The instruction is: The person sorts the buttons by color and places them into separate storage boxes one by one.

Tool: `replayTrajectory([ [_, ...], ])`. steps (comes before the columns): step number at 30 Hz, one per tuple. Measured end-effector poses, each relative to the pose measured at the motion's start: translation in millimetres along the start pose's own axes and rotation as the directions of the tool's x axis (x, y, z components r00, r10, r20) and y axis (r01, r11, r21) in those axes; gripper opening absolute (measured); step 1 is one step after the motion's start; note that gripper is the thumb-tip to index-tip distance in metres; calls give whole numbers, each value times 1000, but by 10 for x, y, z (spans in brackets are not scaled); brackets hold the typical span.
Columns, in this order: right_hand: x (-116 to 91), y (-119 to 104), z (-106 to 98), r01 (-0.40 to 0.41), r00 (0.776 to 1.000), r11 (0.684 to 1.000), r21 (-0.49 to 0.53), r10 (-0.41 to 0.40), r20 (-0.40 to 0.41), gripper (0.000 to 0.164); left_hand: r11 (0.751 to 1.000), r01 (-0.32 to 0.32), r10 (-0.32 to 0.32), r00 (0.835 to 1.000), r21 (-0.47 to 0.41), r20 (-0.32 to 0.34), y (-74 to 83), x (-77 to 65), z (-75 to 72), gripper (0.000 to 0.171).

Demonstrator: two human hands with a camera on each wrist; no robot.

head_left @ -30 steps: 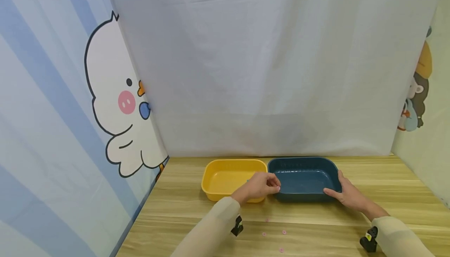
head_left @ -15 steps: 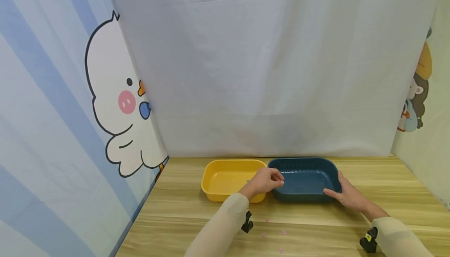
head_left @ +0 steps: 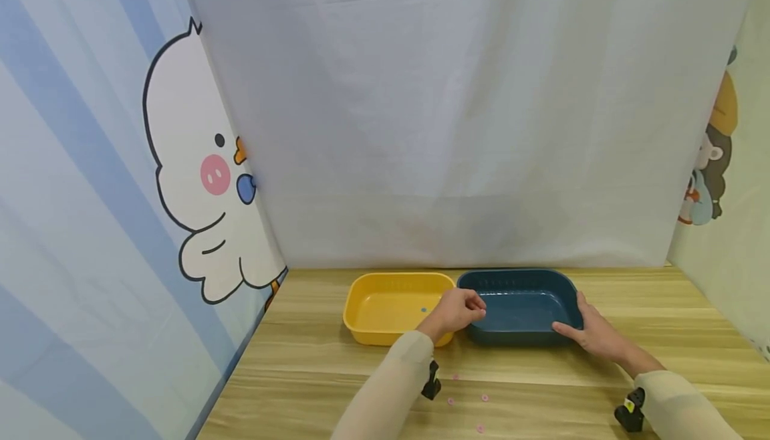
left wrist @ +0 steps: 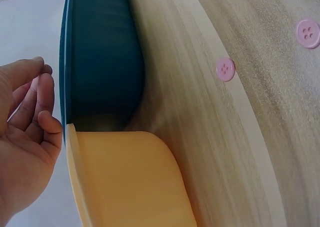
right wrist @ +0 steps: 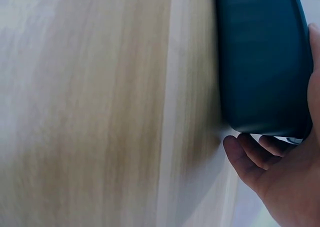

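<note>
Over the near left corner of the dark blue tray [head_left: 520,309], my left hand [head_left: 455,309] pinches a small pale button at its fingertips, mostly hidden. From the left wrist view, the thumb and index tips of this hand [left wrist: 30,117] meet above the tray rims. My right hand [head_left: 595,336] grips the blue tray's right end, thumb over the near rim and fingers around the outside. In the right wrist view its fingers [right wrist: 240,159] lie by the tray's end. Left of the blue tray stands a yellow tray [head_left: 361,328], with a small blue button [head_left: 424,309] inside.
Several pink buttons, including one nearer the trays [head_left: 455,377] and one closer to me [head_left: 480,428], lie on the wooden table [head_left: 289,386]. A white curtain [head_left: 469,126] hangs behind the trays. Printed curtains flank both sides.
My left hand has moved slightly right and away from me over the blue tray's corner, uncovering the blue button in the yellow tray. My right hand keeps its hold.
</note>
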State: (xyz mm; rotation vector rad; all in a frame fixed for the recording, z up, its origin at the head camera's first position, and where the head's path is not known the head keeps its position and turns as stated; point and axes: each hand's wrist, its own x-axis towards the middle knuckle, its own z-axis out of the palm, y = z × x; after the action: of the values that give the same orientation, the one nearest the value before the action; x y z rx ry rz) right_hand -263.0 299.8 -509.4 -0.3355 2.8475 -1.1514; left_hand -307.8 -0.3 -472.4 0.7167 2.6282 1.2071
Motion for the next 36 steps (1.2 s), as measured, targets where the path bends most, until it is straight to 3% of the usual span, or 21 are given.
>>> replayTrajectory([
  [27, 10, 30, 18, 8, 1000, 1000, -3, -8, -4, 105, 998, 53, -52, 998, 17, -25, 36, 47, 71, 11],
  [36, 8, 29, 14, 9, 1000, 1000, -1, -9, -9, 105, 997, 63, -65, 997, -38, -35, 22, 34, 57, 15],
])
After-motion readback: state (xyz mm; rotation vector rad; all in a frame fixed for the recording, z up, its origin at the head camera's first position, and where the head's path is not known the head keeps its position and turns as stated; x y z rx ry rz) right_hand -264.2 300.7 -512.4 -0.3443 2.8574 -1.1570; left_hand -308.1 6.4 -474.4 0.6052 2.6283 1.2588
